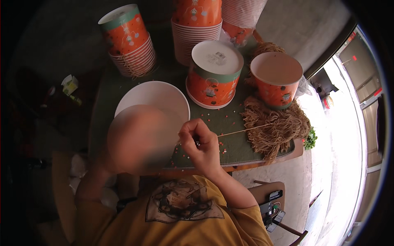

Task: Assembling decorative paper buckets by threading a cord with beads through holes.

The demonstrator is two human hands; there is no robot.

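Observation:
A wide paper tub (175,96) stands at the table's front left, its pale inside facing up. In front of it is a smeared patch where my left forearm ends; my left hand (137,139) is too blurred for its fingers to be made out. At the tub's right side my right hand (202,148) is closed in a pinch on a thin tan string (236,132). The string runs right, to a tangled heap of tan string (277,127). Small red and white beads (221,149) are scattered on the green table top near my right hand.
An upturned orange tub (213,82) stands beyond my hands, with another upright tub (277,78) by the string heap. Nested tub stacks (131,41) (197,37) line the back. A wooden stool (269,190) holding small devices sits below the table's right front edge.

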